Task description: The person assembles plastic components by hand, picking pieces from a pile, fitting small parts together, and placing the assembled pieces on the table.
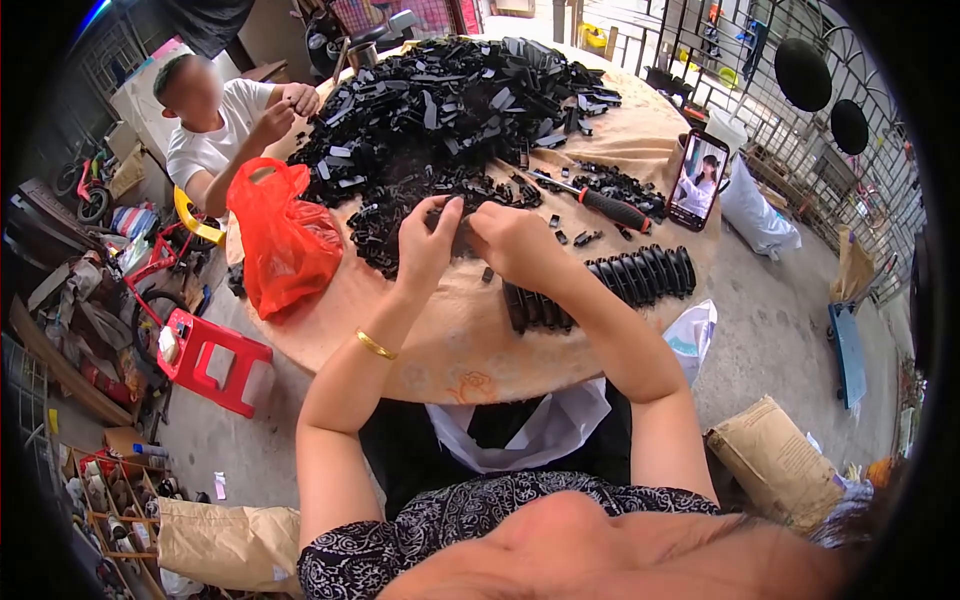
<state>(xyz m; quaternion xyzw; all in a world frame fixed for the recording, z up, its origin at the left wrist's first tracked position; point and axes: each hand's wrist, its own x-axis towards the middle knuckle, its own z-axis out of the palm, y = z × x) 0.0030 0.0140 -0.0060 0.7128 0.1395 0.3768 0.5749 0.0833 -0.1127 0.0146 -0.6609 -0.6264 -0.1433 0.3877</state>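
Black plastic parts (450,110) heaped on the bench (450,350), red bag (285,245) set at left with contents hidden, left hand (427,240) and right hand (518,243) poised close, each grip narrowed, anything held not discernible, white sack (757,212) placed farther right

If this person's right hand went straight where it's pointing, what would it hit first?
Probably the left hand, just ahead of the right hand; the pile of black parts lies beyond, though depth is hard to judge.

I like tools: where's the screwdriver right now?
In the head view, the screwdriver lies on the right of the table, between the right hand and the phone.
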